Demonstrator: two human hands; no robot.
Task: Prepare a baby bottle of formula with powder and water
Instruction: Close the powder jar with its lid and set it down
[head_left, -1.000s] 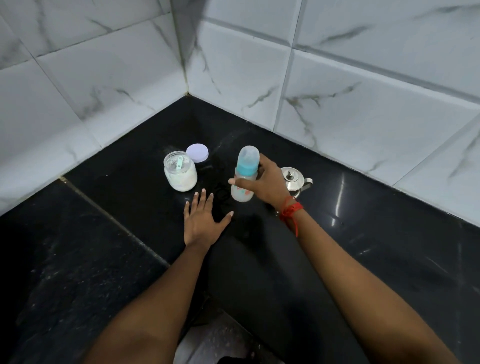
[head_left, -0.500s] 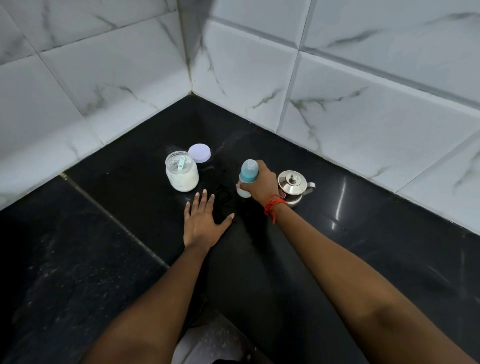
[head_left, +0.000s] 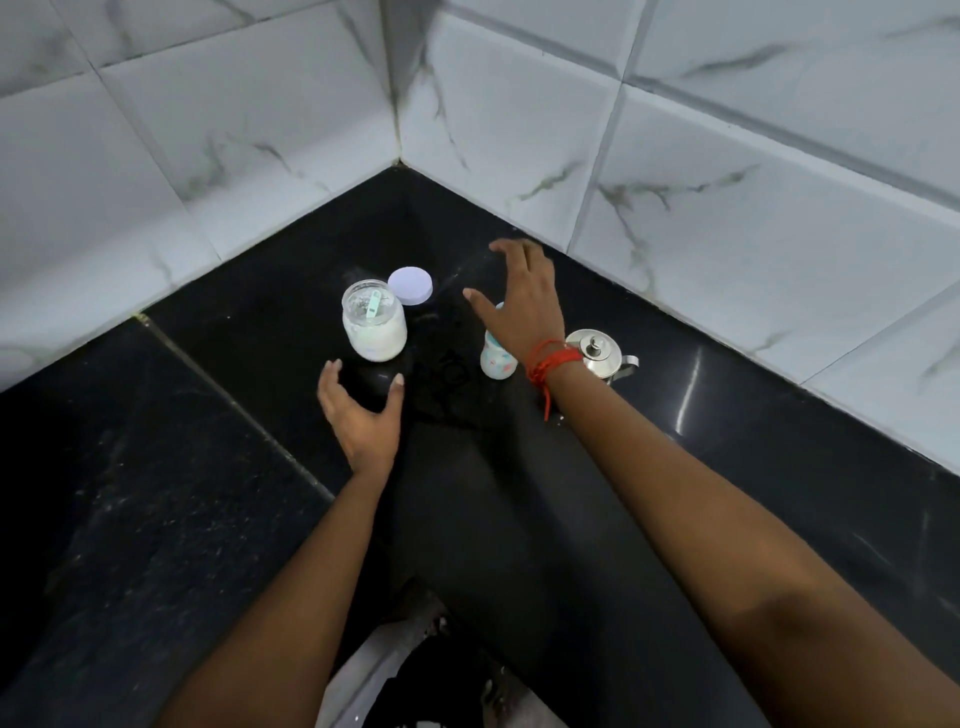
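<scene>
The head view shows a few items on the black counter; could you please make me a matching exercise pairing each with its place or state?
Things:
1. powder jar
2. jar lid
3. baby bottle
4. steel kettle

Descriptions:
A. partly hidden under the right hand
B. open, green scoop inside
C. lying flat behind the jar
D. farthest right, beside the wrist

Pairs: 1-B, 2-C, 3-A, 4-D
</scene>
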